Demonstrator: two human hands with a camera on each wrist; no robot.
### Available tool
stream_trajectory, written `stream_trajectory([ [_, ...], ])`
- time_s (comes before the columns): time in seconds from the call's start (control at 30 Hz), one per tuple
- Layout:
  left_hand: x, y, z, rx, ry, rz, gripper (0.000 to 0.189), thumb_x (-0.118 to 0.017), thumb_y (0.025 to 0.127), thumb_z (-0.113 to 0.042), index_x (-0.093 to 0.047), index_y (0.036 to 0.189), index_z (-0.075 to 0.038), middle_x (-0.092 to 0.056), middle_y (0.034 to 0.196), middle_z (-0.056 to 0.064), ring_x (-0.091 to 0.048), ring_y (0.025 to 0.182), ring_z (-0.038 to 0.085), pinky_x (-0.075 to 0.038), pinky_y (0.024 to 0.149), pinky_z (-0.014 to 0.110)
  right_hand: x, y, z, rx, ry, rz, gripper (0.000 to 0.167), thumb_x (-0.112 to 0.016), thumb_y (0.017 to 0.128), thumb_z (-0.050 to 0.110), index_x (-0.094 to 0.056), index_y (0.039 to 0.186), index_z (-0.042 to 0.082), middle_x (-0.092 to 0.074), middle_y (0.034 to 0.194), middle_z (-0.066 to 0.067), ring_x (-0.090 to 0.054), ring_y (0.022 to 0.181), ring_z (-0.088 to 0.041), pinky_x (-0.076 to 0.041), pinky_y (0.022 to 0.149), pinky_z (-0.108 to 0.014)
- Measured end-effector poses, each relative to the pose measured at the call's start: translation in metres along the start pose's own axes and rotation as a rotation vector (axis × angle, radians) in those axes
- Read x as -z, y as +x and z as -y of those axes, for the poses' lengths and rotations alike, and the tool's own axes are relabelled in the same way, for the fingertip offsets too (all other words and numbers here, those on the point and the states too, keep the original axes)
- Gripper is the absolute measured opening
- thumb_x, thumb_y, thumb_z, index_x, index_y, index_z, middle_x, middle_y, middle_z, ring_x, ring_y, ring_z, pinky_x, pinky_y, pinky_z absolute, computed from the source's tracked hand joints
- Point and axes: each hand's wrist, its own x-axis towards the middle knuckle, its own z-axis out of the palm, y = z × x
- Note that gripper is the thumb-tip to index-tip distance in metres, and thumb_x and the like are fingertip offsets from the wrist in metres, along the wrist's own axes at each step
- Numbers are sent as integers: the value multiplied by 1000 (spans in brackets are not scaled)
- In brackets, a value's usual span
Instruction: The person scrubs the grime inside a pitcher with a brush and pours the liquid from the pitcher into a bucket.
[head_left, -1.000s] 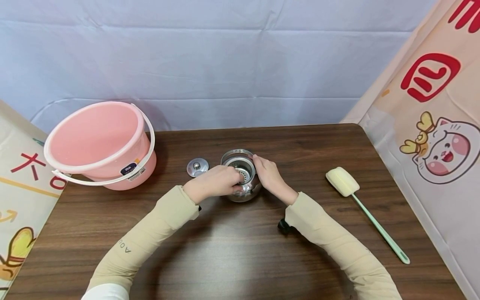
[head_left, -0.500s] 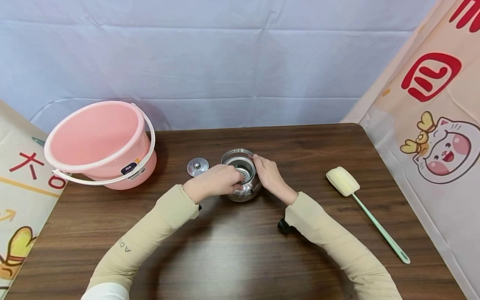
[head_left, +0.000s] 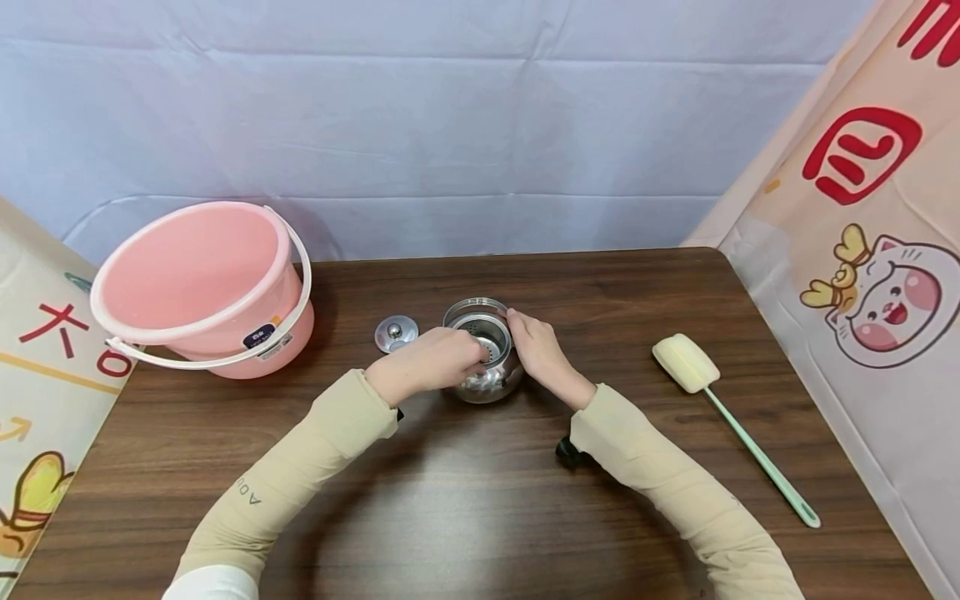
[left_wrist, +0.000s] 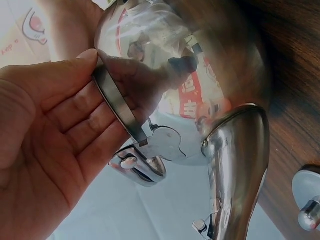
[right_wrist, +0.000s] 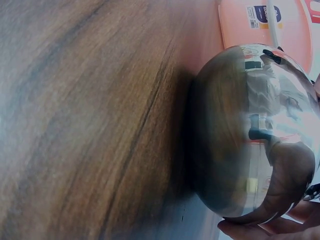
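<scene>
A shiny steel teapot (head_left: 492, 387) stands upright on the table, its handle (head_left: 477, 301) lying back on the far side. In its mouth sits a perforated metal strainer (head_left: 491, 352). My left hand (head_left: 431, 360) dips its fingers into the mouth and pinches the strainer's rim (left_wrist: 117, 105), thumb on the outside. Flat against the teapot's right side rests my right hand (head_left: 545, 350); its fingertips (right_wrist: 240, 229) touch the body in the right wrist view. The spout (left_wrist: 235, 165) shows in the left wrist view. A knobbed steel lid (head_left: 396, 332) lies left of the teapot.
A pink bucket (head_left: 296, 333) with a white handle stands at the table's back left. Along the right side lies a sponge brush (head_left: 757, 446) with a pale green handle. The brown wooden table (head_left: 465, 517) meets a pale cloth backdrop behind.
My left thumb has shifted slightly up along the teapot toward the rim. The teapot, the lid and my right hand stay where they were.
</scene>
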Motion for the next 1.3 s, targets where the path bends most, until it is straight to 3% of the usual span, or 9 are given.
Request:
stream_trajectory([
  [0.2, 0, -1, 0, -19, 34, -42, 23, -58, 81, -5, -52, 61, -15, -47, 56, -5, -42, 51, 12, -43, 52, 30, 0, -1, -1, 12, 5, 15, 51, -20, 100, 32, -54, 127, 4, -50, 130, -13, -42, 124, -26, -33, 101, -38],
  [0.53, -3, -2, 1, -90, 175, -114, 20, -60, 81, -9, -57, 62, -15, -57, 57, -2, -54, 51, 16, -45, 48, 33, -1, -1, -1, 7, 15, 21, 55, -18, 100, 37, -54, 127, 5, -51, 130, -12, -42, 124, -25, -33, 101, -38],
  [1.07, 4, -6, 1, -119, 218, -177, 19, -60, 80, -8, -58, 63, -14, -55, 55, -2, -53, 49, 15, -44, 46, 32, -1, 0, 0, 11, 12, 11, 51, -21, 100, 32, -55, 126, 5, -51, 129, -12, -43, 123, -25, -34, 101, -38],
  [1.3, 7, -8, 1, -137, 249, -251, 24, -61, 78, -7, -53, 58, -15, -53, 53, -3, -52, 49, 14, -42, 43, 32, -1, 0, -1, -1, -26, -35, 51, -22, 99, 33, -61, 113, 2, -61, 115, -14, -53, 112, -28, -41, 93, -42],
])
